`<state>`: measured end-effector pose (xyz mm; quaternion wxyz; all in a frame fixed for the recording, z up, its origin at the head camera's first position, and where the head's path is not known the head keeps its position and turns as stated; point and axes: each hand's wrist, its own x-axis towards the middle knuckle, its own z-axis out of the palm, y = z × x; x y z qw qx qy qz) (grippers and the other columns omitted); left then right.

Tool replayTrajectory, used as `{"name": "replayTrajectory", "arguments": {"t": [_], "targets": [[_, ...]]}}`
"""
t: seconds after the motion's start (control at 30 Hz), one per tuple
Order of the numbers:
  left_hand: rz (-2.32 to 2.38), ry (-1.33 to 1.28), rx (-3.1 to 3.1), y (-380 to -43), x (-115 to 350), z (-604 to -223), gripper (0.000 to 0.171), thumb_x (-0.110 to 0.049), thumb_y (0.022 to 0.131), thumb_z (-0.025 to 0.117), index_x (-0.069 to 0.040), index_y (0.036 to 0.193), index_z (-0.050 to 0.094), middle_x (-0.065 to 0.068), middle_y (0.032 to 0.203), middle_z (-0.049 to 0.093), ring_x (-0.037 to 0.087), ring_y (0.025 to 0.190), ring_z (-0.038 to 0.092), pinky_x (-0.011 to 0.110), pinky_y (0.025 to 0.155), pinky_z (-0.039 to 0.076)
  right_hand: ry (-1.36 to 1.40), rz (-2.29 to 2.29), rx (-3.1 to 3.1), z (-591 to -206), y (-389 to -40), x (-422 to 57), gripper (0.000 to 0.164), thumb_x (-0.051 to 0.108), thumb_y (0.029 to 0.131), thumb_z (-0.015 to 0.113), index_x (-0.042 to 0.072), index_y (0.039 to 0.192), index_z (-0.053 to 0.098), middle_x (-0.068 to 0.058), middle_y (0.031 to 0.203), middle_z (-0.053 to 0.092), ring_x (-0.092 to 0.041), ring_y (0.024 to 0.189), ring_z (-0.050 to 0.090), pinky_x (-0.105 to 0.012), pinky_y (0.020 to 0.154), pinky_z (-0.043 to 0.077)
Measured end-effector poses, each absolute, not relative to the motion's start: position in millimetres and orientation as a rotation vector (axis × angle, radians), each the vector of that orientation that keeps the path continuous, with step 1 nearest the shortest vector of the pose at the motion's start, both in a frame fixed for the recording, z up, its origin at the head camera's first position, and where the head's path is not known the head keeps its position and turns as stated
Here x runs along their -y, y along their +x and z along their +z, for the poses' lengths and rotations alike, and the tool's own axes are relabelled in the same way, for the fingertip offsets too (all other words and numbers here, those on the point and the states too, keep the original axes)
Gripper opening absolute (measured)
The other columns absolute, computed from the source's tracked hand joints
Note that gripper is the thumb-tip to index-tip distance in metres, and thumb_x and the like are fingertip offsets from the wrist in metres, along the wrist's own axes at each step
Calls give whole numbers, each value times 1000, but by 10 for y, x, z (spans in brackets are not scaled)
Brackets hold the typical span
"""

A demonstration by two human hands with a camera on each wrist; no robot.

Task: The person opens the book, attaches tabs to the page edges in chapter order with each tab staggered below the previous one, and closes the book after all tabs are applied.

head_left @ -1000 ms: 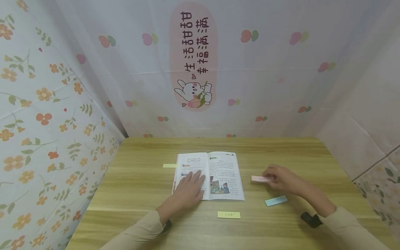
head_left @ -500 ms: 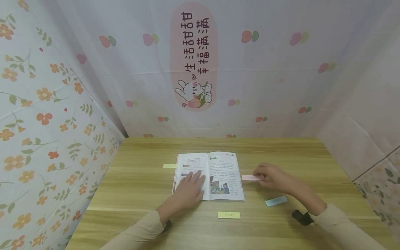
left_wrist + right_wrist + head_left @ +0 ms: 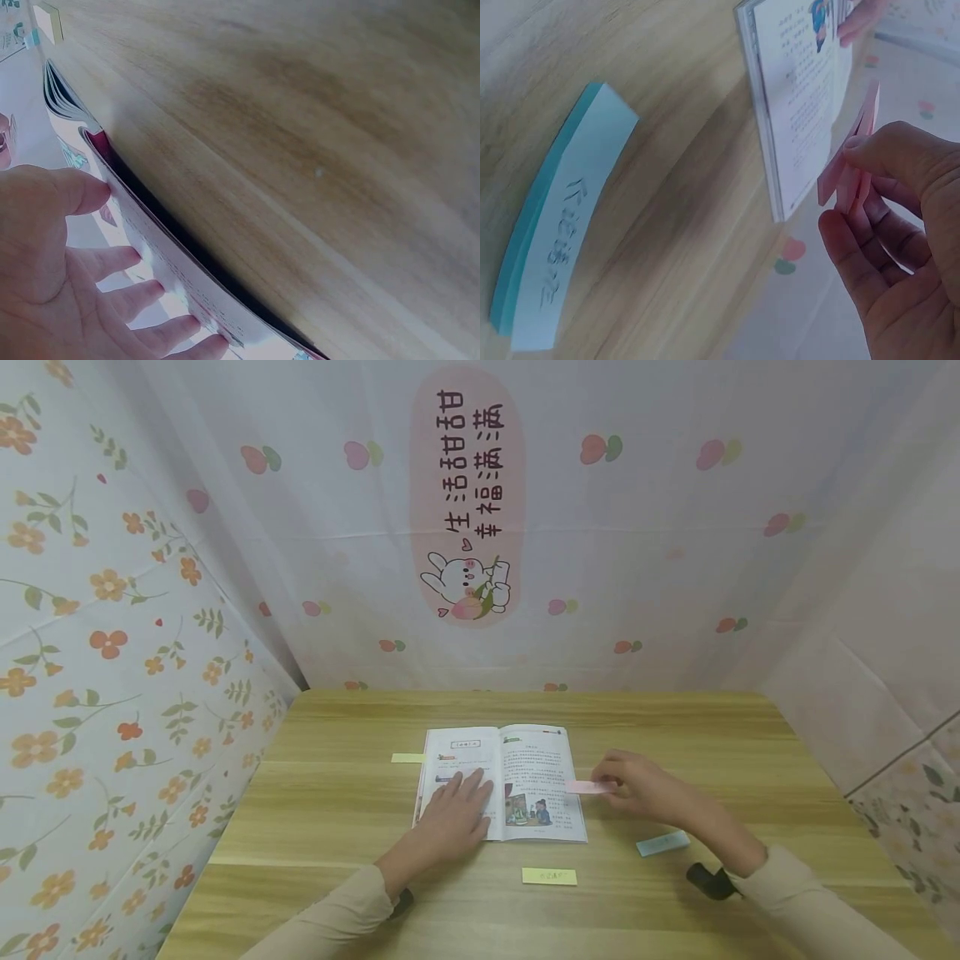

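Toward the far edge of the table, we see the left hand spread on the book, the right hand pinching a pink pad, apparently layered, in the right wrist view only.

Open white paper book partly covered by left hand. Narrow pink paper strip pinched by right hand, end seen against right page's edge. Light-blue rectangular strip, yellow rectangular strip laid nearer on wood-grain table.
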<state>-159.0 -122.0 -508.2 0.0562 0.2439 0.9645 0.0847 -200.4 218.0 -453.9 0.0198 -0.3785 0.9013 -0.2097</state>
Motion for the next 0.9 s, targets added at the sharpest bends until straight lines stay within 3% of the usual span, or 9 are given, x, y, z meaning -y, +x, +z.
{"name": "replayTrajectory", "arguments": {"t": [0.6,0.9], "targets": [[320,754,-2967,-1589,1215,-5051,54,-29,102,55,-5,150,46,18,159,34,45,144,29,60,112,30,-1181,-645,-2795,-4523,-1964,-1933,21,-1,85,79,5,103,74,3,98,62,-12,82,54,-27,70,53],[446,842,-3083,-1605,1193,-4999,50,-30,99,61,-4,142,53,17,149,48,40,139,39,55,113,31,-1207,-631,-2805,-4519,-1963,-1871,21,0,84,80,6,103,74,3,97,62,-12,81,54,-24,68,52]]}}
